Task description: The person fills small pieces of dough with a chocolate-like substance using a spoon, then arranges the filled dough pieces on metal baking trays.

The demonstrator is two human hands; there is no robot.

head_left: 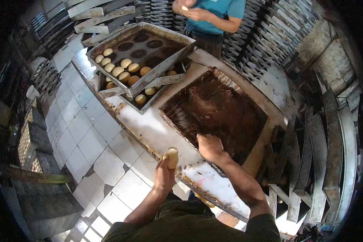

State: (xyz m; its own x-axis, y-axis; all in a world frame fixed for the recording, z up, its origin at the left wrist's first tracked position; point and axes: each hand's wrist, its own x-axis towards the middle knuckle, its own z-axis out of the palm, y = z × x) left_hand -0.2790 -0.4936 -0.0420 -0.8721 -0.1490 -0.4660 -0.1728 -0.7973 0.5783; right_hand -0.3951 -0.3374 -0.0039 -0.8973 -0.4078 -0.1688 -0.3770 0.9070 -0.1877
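Note:
My left hand is closed around a pale, round baked piece, held upright just off the table's near edge; it looks like a bun or cake shell. My right hand is closed over the near side of a large rectangular tray, its fingertips at the dark brown, chocolate-like paste. Whatever those fingers grip is hidden. Streaks mark the paste at the left, and a paler bare strip of the tray shows at the far corner.
A metal tray with several golden buns rests on other trays at the table's far left. Across the table a person in a blue-green shirt holds a small pale piece. Stacked metal trays stand close on the right.

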